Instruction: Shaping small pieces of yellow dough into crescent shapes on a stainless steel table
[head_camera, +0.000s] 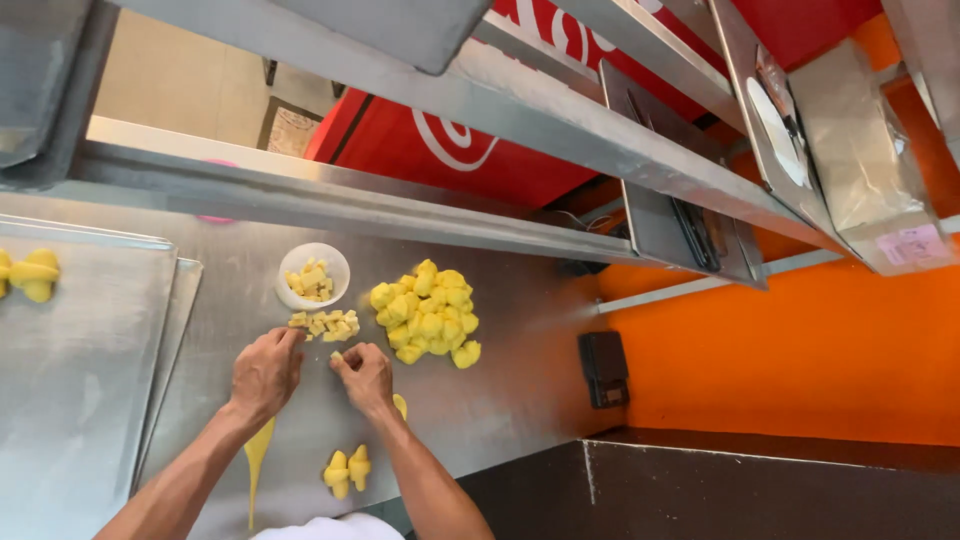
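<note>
My left hand (265, 372) rests on the steel counter (520, 330), fingers curled near a small heap of pale filling cubes (328, 325). My right hand (366, 376) pinches a small yellow piece between its fingertips, just below that heap. A pile of yellow dough lumps (428, 310) lies beyond my right hand. A white bowl (312, 275) with more cubes stands behind the heap. A shaped yellow dough piece (347, 470) lies near my right forearm, and a flat yellow dough strip (257, 465) runs beside my left forearm.
Stacked metal trays (80, 370) lie at the left, one holding a shaped dough piece (32, 274). A steel shelf (420, 110) runs overhead. A small black scale (604, 368) sits by the orange wall (820, 350) at the right.
</note>
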